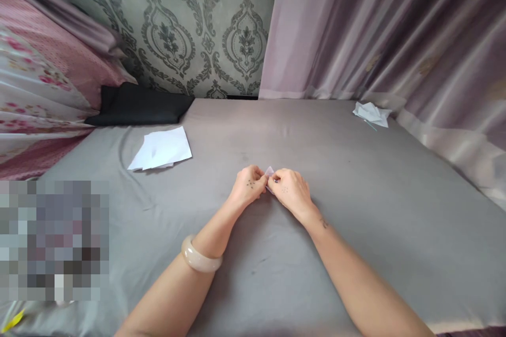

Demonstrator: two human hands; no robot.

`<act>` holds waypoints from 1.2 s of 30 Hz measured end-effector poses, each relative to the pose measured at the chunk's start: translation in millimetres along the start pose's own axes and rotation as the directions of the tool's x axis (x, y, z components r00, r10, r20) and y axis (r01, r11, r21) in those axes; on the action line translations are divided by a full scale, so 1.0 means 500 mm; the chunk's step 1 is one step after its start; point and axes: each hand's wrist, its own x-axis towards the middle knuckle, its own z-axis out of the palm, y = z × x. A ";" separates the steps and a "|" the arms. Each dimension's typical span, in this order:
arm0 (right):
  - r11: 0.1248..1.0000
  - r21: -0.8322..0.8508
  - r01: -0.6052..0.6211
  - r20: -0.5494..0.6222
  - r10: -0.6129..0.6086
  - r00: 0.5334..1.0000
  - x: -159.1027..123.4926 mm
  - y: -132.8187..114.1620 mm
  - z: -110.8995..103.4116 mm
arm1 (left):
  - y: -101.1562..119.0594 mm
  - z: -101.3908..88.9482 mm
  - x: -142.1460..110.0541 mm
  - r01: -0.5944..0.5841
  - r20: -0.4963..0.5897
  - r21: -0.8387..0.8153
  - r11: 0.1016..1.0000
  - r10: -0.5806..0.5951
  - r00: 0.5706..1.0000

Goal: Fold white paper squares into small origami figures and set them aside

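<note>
A small piece of folded white paper is pinched between my two hands, low over the grey cloth surface. My left hand, with a pale bangle on its forearm, grips the paper's left side between thumb and fingers. From the other side, my right hand pinches the paper with its fingers closed. Only the pointed top of the paper shows clearly; the hands cover most of it.
White paper sheets lie at the left, in front of a folded black cloth. Crumpled white papers sit at the far right beside the curtain. A yellow item lies at the lower left, near a blurred-out patch.
</note>
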 end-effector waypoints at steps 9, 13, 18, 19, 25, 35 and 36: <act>0.962 0.192 0.192 -0.077 -0.181 0.981 -0.046 0.032 -0.056 | 0.002 -0.010 0.000 0.032 -0.070 -0.027 0.999 -0.034 0.997; 0.951 0.029 0.308 0.015 -0.308 0.951 -0.079 0.035 -0.037 | -0.001 -0.009 0.000 0.029 -0.087 -0.027 0.999 -0.032 0.996; 0.930 -0.115 0.349 -0.006 -0.352 0.936 -0.084 0.041 -0.008 | -0.002 -0.010 -0.002 0.013 -0.083 0.003 1.000 -0.013 0.996; 0.924 -0.131 0.359 -0.012 -0.363 0.932 -0.084 0.042 -0.005 | -0.001 -0.011 -0.002 -0.004 -0.095 0.021 1.000 0.006 0.996; 0.898 -0.186 0.399 -0.050 -0.414 0.909 -0.094 0.043 0.009 | -0.001 -0.019 0.003 -0.101 -0.098 0.117 0.988 0.113 0.989; 0.930 -0.147 0.338 -0.027 -0.345 0.938 -0.087 0.033 0.013 | -0.009 -0.014 0.019 -0.088 -0.083 0.142 0.986 0.100 0.992; 0.933 -0.138 0.332 -0.022 -0.338 0.941 -0.087 0.032 0.012 | -0.009 -0.014 0.019 -0.087 -0.079 0.142 0.986 0.099 0.992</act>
